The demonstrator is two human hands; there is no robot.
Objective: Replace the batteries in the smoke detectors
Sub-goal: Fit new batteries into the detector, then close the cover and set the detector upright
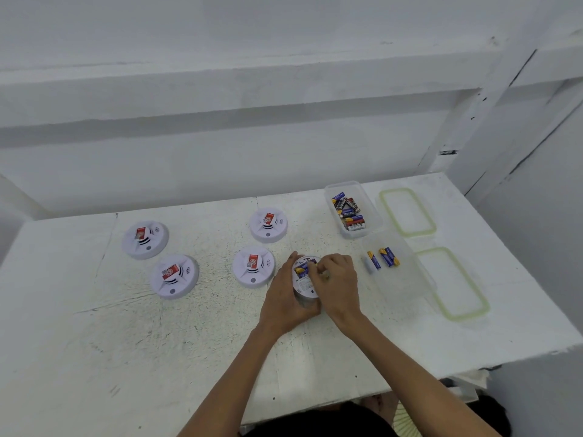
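Observation:
My left hand (pixel 285 298) grips an upturned white smoke detector (pixel 304 283) from its left side, back facing up. My right hand (pixel 336 280) pinches a blue and yellow battery (pixel 303 269) at the detector's battery bay. Several other white detectors with red stickers lie face up: two at the left (pixel 145 239) (pixel 174 276), and two in the middle (pixel 268 224) (pixel 254 266). A clear box (pixel 375 228) at the back holds several mixed batteries (pixel 348 211). A nearer clear box (pixel 410 279) holds three blue and yellow batteries (pixel 383 258).
Two green-rimmed clear lids (pixel 407 212) (pixel 452 283) lie flat to the right of the boxes. The white table (pixel 157 342) ends at its right edge near the lids, and a white wall runs along the back. The person's dark clothing shows at the bottom.

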